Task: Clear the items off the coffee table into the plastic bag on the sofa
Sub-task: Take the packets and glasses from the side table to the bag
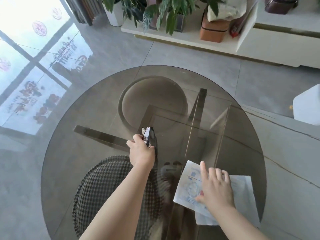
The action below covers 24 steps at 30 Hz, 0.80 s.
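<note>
1. On the round smoked-glass coffee table (pixel 225 94), we see two lots left to clear: a dark, flat object with a patterned end (pixel 150 136), too blurred to name, near the middle, and white printed paper packets (pixel 188 186) overlapping at the near right edge.
2. Our left hand (pixel 141 151) grips the dark object, fingers curled round its lower end, tilting it up off the glass.
3. Our right hand (pixel 215 186) lies on the packets, fingers spread and nearly straight, forefinger stretched ahead; it presses rather than grips.
4. To do this step well, we judge it best to slide the packets to the table's rim, so the fingers can get under the thin paper, and gather both sheets together.
5. The plastic bag and sofa are out of view; a houndstooth stool (pixel 107 184) shows beneath the glass, potted plants (pixel 166 13) beyond.
</note>
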Motion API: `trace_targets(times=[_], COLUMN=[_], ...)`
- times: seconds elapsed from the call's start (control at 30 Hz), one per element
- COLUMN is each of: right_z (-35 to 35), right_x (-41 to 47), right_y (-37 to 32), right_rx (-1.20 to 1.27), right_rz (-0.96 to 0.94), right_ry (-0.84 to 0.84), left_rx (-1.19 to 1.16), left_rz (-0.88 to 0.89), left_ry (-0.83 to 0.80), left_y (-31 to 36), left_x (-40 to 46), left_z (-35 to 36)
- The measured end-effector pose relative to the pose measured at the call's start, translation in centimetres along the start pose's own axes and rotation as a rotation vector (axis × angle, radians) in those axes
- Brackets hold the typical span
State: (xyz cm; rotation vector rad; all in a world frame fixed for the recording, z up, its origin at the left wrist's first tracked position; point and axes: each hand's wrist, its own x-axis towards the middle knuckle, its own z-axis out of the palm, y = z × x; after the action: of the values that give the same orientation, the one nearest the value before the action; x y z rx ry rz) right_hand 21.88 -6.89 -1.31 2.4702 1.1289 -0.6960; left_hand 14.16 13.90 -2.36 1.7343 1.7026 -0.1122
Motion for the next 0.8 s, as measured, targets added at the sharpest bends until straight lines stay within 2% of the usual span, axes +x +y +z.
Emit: trace_targets(times=[0.13,0.3,0.4,0.5,0.6,0.8], right_z=[-0.4,-2.7,-2.9,-1.6,0.5,1.7], right_x=[-1.0,-1.0,-1.1,-1.4,-1.9,-2.2], right_y=[0.5,3.2,5.0,5.9,5.9,6.0], right_rx=[0.081,0.451,0.339,0.279,0.261,0.044], right_rz=[-0.100,-0.134,-0.221,-0.233,-0.210,-0.111], right_ry=[0.022,-0.046,-0.184,-0.244,-0.222,-0.039], left_rx=[0.049,0.100,0.163,0.166,0.125,0.069], left_rz=[0.023,-0.047,-0.035,-0.021,-0.001,0.049], left_ry=[-0.142,-0.242,-0.216,-0.201,-0.237,-0.297], left_y=[-0.7,-3.1,-4.9,-5.6,-6.3,-7.8], left_x=[-2.9,-6.7,-8.7,-10.0,-10.4,-9.9], left_z=[1.1,2.8,3.9,4.6,4.8,4.6])
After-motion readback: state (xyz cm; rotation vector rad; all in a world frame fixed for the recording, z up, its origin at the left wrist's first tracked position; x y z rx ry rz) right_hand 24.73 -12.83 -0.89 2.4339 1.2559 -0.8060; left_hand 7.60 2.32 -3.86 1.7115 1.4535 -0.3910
